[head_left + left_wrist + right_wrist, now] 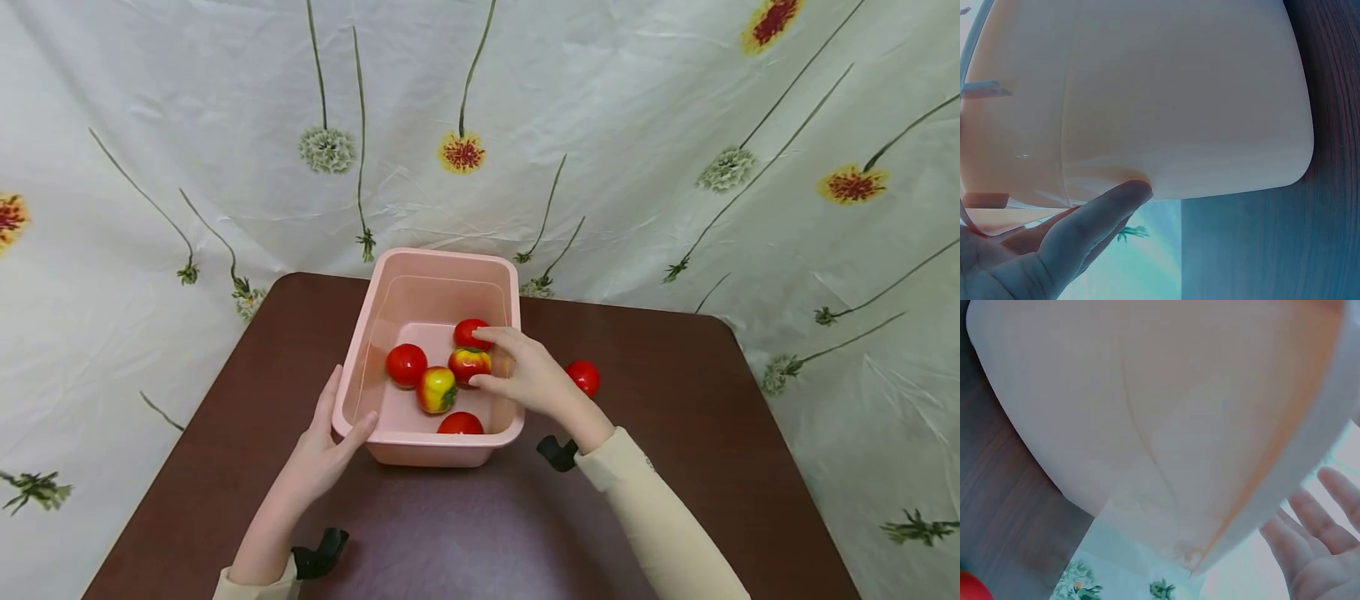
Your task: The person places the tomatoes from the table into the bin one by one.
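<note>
A pink plastic box (442, 450) stands on the table. Inside lie smooth red balls that look like tomatoes: one on the left (406, 365), one at the back (467, 333) and one by the front wall (461, 423). Among them are two red-and-yellow, pepper-like pieces (437, 390) (468, 363). My left hand (324, 454) holds the box's front left corner, its thumb against the outer wall (1104, 212). Over the right rim reaches my right hand (525, 371), fingers spread with nothing between them; its fingertips overlap the back red ball and a pepper-like piece.
Another red ball (582, 378) lies on the dark brown table (660, 467), right of the box and partly behind my right wrist. A white cloth with printed flowers (600, 100) hangs behind the table and along its sides. Black straps (322, 554) show at both wrists.
</note>
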`<state>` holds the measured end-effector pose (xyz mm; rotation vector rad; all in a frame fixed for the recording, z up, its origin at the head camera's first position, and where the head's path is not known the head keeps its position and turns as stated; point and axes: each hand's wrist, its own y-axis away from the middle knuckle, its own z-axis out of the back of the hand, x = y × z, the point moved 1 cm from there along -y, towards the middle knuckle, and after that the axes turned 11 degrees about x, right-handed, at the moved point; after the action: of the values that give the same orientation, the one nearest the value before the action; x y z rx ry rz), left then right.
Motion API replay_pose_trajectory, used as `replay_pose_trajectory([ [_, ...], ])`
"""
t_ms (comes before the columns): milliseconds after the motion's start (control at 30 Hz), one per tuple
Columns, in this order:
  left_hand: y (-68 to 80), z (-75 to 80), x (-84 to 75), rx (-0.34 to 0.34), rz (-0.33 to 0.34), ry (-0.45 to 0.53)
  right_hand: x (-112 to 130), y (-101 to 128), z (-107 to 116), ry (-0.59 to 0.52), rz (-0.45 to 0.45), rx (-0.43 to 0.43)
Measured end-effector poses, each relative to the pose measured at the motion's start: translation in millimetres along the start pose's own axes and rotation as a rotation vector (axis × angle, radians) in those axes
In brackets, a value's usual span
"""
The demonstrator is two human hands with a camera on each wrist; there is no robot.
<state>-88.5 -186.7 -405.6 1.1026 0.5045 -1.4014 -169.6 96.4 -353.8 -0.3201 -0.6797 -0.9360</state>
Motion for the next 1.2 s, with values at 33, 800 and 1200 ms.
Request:
replay_pose_trajectory([
  [33,0.0,0.0,-0.1,-0.001,-0.002,0.0,-1.6,1.3,2.3,-0.034,0.002,-0.025],
  [800,-1.5,0.9,-0.5,-0.001,0.008,-0.014,-83.6,30.0,39.8,-0.095,-0.461,0.012],
  [1200,-1.0,-0.1,-1.1,-0.003,0.008,-0.002,-108.7,31.1,33.3,-0.071,-0.608,0.212],
])
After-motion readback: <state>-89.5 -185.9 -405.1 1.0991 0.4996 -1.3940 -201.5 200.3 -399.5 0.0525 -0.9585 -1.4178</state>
